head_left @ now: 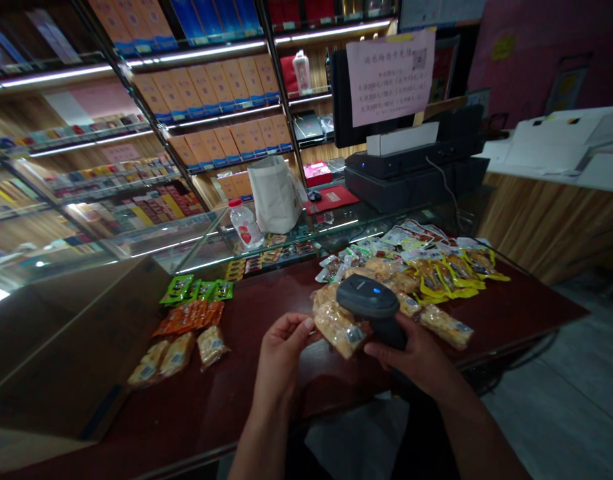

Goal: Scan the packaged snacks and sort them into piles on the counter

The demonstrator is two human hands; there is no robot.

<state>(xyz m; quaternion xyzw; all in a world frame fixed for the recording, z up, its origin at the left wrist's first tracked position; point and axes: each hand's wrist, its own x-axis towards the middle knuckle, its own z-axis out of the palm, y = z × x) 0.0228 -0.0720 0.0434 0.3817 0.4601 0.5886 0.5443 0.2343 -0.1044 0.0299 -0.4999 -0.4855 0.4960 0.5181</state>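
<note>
My left hand (288, 343) pinches the left edge of a clear-wrapped pastry pack (336, 325), tilted above the dark red table. A barcode label shows near the pack's lower right corner. In my right hand (416, 353) is a black barcode scanner (369, 300), its handle wrapped by my fingers and a blue light lit on top. The scanner's head hangs over the pack and hides part of it. Behind the scanner lie more wrapped pastries (445, 327) and yellow-edged snack packs (441, 275).
On the left stand a large open cardboard box (136, 287), green packets (196, 290), orange packets (191, 317) and wrapped pastries (176, 353). A glass counter behind carries a bottle (244, 223), a white bag (274, 197) and a monitor with a paper notice (391, 77).
</note>
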